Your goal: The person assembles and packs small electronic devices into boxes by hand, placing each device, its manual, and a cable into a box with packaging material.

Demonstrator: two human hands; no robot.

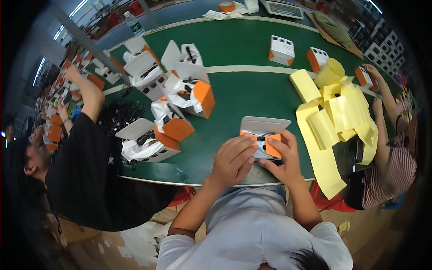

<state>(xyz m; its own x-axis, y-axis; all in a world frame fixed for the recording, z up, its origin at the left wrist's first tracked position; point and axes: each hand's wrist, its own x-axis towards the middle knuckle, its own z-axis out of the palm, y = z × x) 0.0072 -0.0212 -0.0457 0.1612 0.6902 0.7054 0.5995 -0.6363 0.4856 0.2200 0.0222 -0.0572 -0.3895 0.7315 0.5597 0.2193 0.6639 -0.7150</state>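
A small white and orange cardboard box [264,122] lies at the table's front edge with its lid raised on the far side. My left hand [231,161] grips its left end, fingers curled over the orange side flap. At the right end, my right hand [286,163] holds the other orange flap [273,148] between thumb and fingers. White wrapping and a dark cable show in the gap between the flaps; what lies under them is hidden.
Several open boxes [204,99] with wrapping and cables stand left, beside a heap of black cables [118,118]. Yellow card sleeves [338,112] pile up on the right. Closed boxes [282,50] stand at the back. Co-workers [85,175] sit at either side.
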